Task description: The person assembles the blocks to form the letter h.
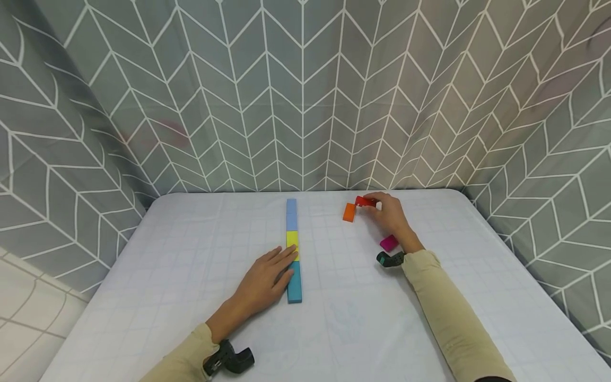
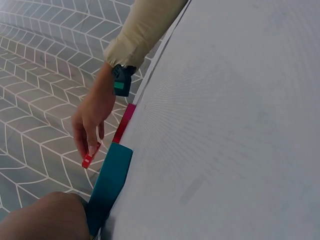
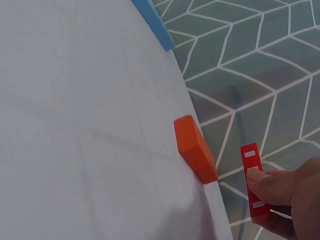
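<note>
A row of light blue [image 1: 291, 215], yellow [image 1: 292, 239] and teal [image 1: 295, 286] blocks runs away from the viewer on the table. My left hand [image 1: 264, 281] lies with relaxed fingers on the row, its fingertips over the yellow part and thumb at the teal block [image 2: 110, 180]. My right hand [image 1: 391, 215] pinches a red block [image 1: 364, 201] with white marks; the right wrist view shows the thumb on the red block [image 3: 255, 185]. Just left of it stands an orange block [image 1: 349, 213], apart from the fingers in the right wrist view. A magenta block [image 1: 389, 243] lies near the right wrist.
The white-covered table [image 1: 167, 254] has its far edge just behind the blocks. A grey curtain [image 1: 286, 106] with white zigzag lines hangs behind it and at both sides. Each wrist wears a dark device, the left one [image 1: 229, 359] close to the tabletop.
</note>
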Available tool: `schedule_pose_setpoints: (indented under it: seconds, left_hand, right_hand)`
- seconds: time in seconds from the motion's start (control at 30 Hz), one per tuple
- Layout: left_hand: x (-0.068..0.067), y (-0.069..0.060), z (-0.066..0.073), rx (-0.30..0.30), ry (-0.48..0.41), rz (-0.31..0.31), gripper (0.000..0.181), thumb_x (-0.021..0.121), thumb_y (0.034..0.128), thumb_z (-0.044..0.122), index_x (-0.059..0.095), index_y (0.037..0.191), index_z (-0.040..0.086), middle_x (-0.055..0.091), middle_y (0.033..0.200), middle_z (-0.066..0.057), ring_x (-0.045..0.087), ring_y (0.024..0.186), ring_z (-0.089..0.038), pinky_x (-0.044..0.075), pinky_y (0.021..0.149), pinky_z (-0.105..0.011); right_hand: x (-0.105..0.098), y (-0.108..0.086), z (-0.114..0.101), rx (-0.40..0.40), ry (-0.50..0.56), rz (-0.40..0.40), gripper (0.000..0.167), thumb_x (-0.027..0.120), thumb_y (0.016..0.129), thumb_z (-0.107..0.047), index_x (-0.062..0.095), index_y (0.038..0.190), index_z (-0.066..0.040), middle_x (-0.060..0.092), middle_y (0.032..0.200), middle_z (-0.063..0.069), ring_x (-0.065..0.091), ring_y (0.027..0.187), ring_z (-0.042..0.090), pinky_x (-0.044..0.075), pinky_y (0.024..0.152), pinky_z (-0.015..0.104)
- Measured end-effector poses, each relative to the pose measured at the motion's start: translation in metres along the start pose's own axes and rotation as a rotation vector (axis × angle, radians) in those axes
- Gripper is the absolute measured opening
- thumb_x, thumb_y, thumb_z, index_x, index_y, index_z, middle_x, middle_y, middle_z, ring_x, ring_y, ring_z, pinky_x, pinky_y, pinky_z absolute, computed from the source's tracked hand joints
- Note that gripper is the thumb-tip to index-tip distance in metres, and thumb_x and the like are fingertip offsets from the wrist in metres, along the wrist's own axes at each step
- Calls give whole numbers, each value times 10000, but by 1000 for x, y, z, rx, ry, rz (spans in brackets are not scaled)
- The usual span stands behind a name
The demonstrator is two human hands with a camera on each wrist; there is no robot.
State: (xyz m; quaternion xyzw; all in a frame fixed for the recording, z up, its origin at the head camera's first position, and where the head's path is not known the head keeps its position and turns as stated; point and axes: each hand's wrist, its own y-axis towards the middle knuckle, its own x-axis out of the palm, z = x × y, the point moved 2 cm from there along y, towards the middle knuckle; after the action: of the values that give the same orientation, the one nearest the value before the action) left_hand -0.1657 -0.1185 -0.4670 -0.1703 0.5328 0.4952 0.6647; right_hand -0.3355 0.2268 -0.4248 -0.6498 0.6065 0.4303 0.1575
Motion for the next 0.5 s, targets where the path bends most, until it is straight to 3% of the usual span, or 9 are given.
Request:
schedule_pose_setpoints:
  seconds: [0.23, 0.5]
  left_hand:
    - [0, 0, 0, -9, -5, -5, 500, 576, 1076, 300, 536, 1532, 101, 461, 1594, -10, 392, 1472, -343, 338, 1173, -543]
    - [0, 0, 0, -15, 2, -6, 497, 565, 1081, 315, 535, 1536, 118, 456, 1596, 0, 393, 1472, -336, 338, 1174, -537]
  right_hand:
    - [1, -7, -18, -14, 9, -13, 355, 740, 950, -1, 691, 1300, 33, 695, 1191, 219, 590, 1065, 420, 500, 887, 505]
    - [4, -12, -37, -55, 5, -16, 353, 756, 940, -34, 705, 1284, 25, 689, 1228, 212, 579, 1163, 385, 462, 1011, 555]
